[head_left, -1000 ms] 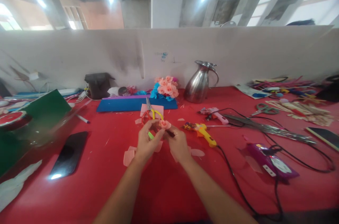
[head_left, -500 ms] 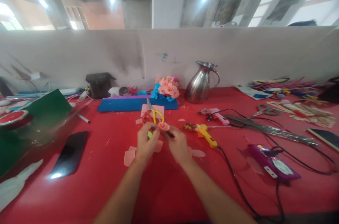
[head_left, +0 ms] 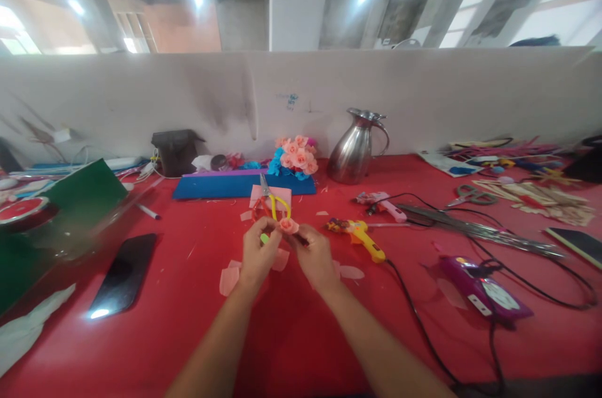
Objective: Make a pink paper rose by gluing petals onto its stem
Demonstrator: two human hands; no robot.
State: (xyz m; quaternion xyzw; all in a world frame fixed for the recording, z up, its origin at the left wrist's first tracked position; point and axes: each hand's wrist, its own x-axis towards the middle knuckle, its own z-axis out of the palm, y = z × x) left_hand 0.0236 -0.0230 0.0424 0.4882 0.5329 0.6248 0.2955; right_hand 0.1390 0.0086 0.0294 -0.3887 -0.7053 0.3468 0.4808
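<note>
A small pink paper flower [head_left: 288, 225] is held up between both hands above the red table. My left hand [head_left: 259, 249] pinches its left side, with a bit of bright green [head_left: 264, 238] showing by the fingers. From the right, my right hand [head_left: 313, 254] pinches the flower, its fingertips partly hidden. Just beyond the hands lie scissors [head_left: 281, 202] with red and yellow handles, resting over a pink paper sheet [head_left: 285, 193]. Cut pink paper pieces [head_left: 229, 279] are scattered under and around the hands.
A bunch of pink and blue paper flowers [head_left: 297, 157] and a steel jug [head_left: 355, 150] stand at the back. Right: a yellow glue gun [head_left: 364, 240], a pink glue gun [head_left: 388, 207], a purple power strip [head_left: 489, 291] and black cords. Left: a phone [head_left: 123, 272] and green sheet [head_left: 91, 197].
The flower has turned and shifted very slightly in the fingers. Both hands stay in nearly the same place; nothing on the table has moved.
</note>
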